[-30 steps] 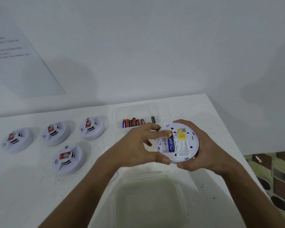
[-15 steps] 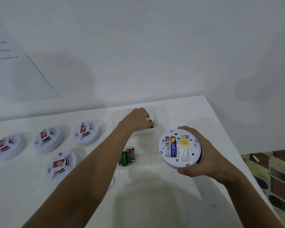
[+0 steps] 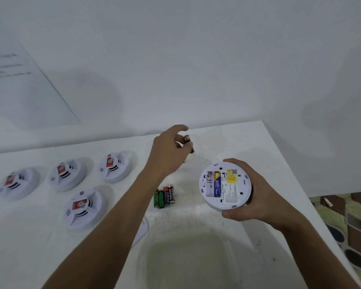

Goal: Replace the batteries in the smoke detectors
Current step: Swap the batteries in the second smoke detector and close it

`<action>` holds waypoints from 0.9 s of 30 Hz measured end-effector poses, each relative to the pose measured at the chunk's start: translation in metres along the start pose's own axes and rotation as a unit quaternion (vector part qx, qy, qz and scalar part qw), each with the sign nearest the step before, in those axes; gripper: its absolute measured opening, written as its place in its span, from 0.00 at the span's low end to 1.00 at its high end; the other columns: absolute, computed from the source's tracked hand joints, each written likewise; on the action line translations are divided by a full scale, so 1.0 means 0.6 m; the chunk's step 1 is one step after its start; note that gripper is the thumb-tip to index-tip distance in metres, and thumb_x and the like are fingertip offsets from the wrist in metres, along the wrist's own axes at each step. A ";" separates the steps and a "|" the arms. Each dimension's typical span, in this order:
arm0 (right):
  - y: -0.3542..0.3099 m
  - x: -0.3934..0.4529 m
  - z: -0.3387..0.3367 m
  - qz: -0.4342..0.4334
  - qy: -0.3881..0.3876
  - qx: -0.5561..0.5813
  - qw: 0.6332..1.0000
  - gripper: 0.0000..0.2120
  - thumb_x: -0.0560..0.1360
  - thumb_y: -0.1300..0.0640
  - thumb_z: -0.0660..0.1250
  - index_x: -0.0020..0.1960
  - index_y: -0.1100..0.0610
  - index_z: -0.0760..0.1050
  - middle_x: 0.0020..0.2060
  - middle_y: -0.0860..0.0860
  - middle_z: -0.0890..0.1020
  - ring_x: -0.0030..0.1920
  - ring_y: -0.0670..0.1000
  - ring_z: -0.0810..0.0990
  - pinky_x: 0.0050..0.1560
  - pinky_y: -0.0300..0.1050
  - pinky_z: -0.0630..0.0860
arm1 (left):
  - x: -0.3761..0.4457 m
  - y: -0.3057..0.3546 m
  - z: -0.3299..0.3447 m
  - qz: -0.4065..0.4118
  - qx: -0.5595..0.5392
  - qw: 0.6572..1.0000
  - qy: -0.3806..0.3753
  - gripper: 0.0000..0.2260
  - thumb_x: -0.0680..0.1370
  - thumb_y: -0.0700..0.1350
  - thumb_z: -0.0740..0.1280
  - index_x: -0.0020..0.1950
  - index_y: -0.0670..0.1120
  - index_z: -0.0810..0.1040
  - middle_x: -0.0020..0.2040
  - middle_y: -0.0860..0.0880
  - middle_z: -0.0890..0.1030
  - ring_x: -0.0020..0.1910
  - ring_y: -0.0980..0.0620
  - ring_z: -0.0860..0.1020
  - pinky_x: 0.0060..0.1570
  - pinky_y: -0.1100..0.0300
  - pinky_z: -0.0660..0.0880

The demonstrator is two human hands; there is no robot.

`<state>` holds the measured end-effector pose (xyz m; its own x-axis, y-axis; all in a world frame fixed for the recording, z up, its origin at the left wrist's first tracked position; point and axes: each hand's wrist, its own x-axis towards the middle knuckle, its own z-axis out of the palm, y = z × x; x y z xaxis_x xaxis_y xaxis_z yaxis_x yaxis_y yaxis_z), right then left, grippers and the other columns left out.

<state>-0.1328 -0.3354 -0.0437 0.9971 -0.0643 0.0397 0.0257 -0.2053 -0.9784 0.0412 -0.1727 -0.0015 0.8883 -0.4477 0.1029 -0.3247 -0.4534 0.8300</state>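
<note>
Left hand (image 3: 168, 152) pinches a battery (image 3: 189, 144), long axis tilted near-upright.

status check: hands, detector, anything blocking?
Left hand pinching a battery above the table. Right hand gripping the open smoke detector: blue battery seated, slot beside it empty. Nothing blocking.

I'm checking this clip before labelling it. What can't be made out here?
- Head view: battery pinched by the left hand is motion-blurred; brand unreadable.
- Print on the detector in the right hand is too small.
- Clear tray is cut off by the bottom edge.
</note>
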 end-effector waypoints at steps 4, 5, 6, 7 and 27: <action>-0.009 0.007 0.015 -0.011 -0.010 -0.003 1.000 0.44 0.57 0.61 0.82 0.70 0.52 0.67 0.61 0.46 0.78 0.63 0.51 0.77 0.58 0.43 0.79 | -0.107 0.036 -0.036 0.085 0.009 0.996 0.022 0.09 0.75 0.46 0.72 0.54 0.55 0.81 0.41 0.67 0.81 0.40 0.63 0.80 0.39 0.71 0.75; -0.012 0.008 0.021 -0.015 -0.013 0.000 1.000 0.44 0.57 0.61 0.82 0.69 0.52 0.68 0.60 0.46 0.79 0.63 0.51 0.78 0.57 0.42 0.79 | -0.131 0.035 -0.040 0.097 0.005 0.995 0.024 0.09 0.74 0.46 0.73 0.54 0.55 0.81 0.41 0.66 0.81 0.40 0.63 0.80 0.38 0.70 0.75; -0.016 0.009 0.027 -0.019 -0.017 0.004 1.000 0.44 0.56 0.60 0.82 0.69 0.52 0.68 0.60 0.47 0.79 0.62 0.51 0.78 0.56 0.41 0.79 | -0.152 0.031 -0.042 0.108 0.001 0.994 0.027 0.09 0.74 0.45 0.73 0.53 0.54 0.82 0.42 0.65 0.82 0.39 0.62 0.79 0.37 0.68 0.76; -0.019 0.011 0.034 -0.023 -0.021 0.006 0.999 0.44 0.56 0.60 0.82 0.69 0.52 0.68 0.59 0.47 0.79 0.61 0.51 0.79 0.55 0.41 0.79 | -0.170 0.025 -0.043 0.118 0.000 0.992 0.032 0.09 0.74 0.44 0.73 0.53 0.53 0.82 0.41 0.64 0.81 0.38 0.61 0.79 0.35 0.67 0.76; -0.056 0.032 0.182 -0.061 -0.116 0.032 0.991 0.43 0.57 0.65 0.80 0.69 0.55 0.69 0.58 0.50 0.81 0.61 0.53 0.80 0.56 0.46 0.79 | -0.320 -0.072 -0.130 0.132 0.055 0.986 0.089 0.07 0.74 0.47 0.73 0.51 0.50 0.86 0.53 0.56 0.82 0.48 0.61 0.79 0.46 0.70 0.75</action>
<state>-0.1070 -0.2230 -0.0325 0.9756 0.1853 0.1176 0.1439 -0.1356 -0.9803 -0.0899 -0.0073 -0.0142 0.8080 -0.4237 0.4095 -0.5764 -0.4238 0.6987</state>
